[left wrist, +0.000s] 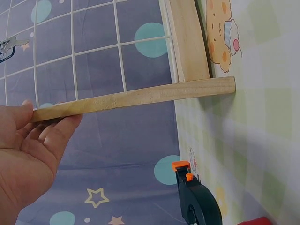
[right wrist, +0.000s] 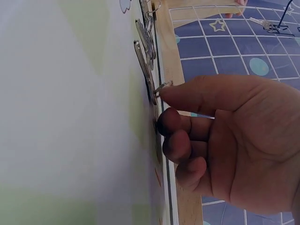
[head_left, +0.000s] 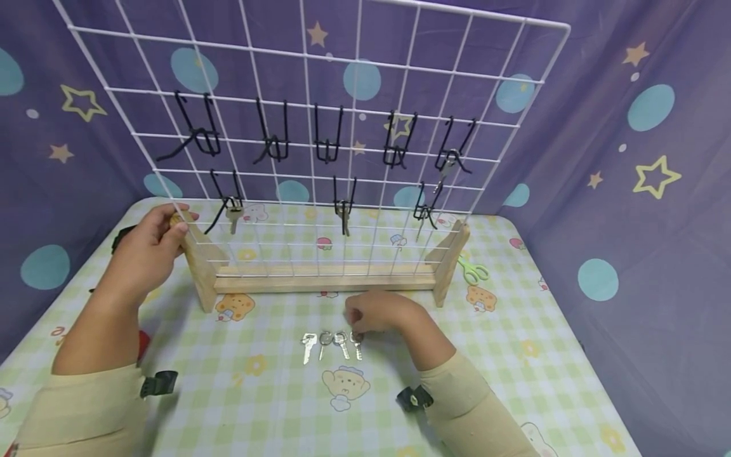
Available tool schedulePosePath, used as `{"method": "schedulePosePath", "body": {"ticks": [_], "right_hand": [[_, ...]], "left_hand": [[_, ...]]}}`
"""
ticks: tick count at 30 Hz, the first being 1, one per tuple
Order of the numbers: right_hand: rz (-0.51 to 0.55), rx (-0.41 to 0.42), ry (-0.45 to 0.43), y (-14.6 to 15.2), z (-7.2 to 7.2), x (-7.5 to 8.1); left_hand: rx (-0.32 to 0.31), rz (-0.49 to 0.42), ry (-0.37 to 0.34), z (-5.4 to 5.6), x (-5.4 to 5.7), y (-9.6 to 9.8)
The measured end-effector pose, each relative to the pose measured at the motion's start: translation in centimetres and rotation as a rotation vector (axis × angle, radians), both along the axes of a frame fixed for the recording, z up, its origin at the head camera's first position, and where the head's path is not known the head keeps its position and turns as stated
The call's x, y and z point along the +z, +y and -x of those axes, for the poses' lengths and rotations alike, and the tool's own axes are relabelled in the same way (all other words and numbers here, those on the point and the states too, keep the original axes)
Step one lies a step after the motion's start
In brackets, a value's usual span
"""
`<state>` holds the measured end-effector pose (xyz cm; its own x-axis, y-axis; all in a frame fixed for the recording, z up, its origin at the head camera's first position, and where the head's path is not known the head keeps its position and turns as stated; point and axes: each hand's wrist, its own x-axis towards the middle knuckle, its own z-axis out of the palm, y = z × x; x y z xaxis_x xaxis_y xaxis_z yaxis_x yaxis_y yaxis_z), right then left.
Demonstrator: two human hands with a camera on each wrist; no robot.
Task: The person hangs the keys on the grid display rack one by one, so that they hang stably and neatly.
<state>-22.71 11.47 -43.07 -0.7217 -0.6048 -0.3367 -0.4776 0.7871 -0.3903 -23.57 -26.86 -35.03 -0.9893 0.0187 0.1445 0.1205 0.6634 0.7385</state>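
My left hand (head_left: 151,247) grips the top of the left wooden side piece (head_left: 197,273) of a white wire grid rack (head_left: 320,57). In the left wrist view, the thumb lies on one side of that wood (left wrist: 140,96) and the fingers on the other. Several silver keys lie in a row on the table in front of the rack. My right hand (head_left: 377,311) pinches the ring of the rightmost key (head_left: 357,349) between thumb and forefinger. The right wrist view shows this key (right wrist: 145,70) at the table surface, with the other right fingers curled.
Black hooks (head_left: 328,143) hang on the grid in two rows; some carry keys, such as one key (head_left: 233,216) at lower left. Green scissors (head_left: 473,271) lie beyond the rack's right end. A dark tape dispenser (left wrist: 199,197) with orange parts stands left of the rack.
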Motion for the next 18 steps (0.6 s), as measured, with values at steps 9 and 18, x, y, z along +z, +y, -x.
{"method": "schedulePosePath", "body": {"ticks": [9, 18], "right_hand": [[-0.006, 0.018, -0.031, -0.1, 0.0, -0.1], [-0.021, -0.008, 0.036, 0.2, -0.7, 1.9]], "left_hand": [[-0.003, 0.004, 0.001, -0.1, 0.0, 0.0], [-0.006, 0.001, 0.015, -0.1, 0.0, 0.1]]}}
